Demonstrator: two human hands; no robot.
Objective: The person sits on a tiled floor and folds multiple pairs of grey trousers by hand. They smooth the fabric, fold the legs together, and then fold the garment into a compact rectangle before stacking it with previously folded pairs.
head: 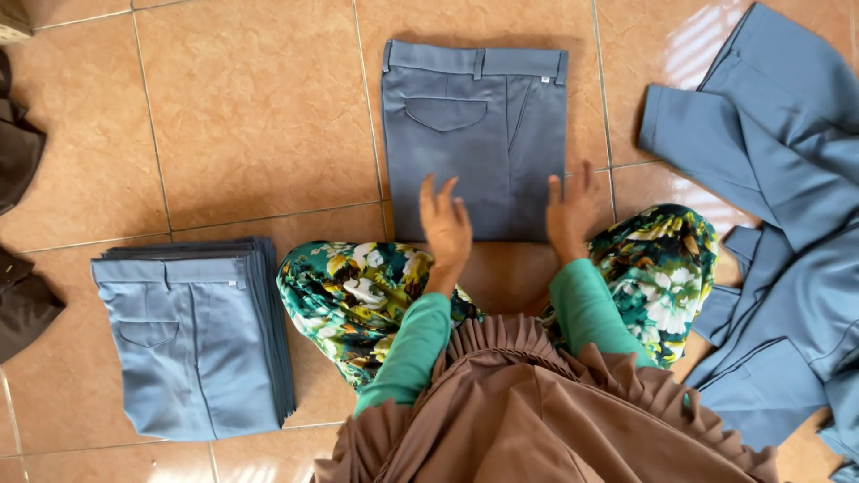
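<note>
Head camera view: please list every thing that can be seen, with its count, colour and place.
folded trousers: one, blue-grey, on the floor in front of the person, under both hands.
stack of folded trousers: one stack, blue-grey, floor at lower left.
unfolded trousers: a loose pile, count unclear, blue-grey, floor at right.
dark cloth: brown, left edge, partly cut off.
tiled floor: orange-beige, under everything.
floral trousers: green with flowers, on the person's knees.
brown garment: pleated, bottom centre.
left hand: flat on the trousers' lower edge.
right hand: flat on the same edge.
</note>
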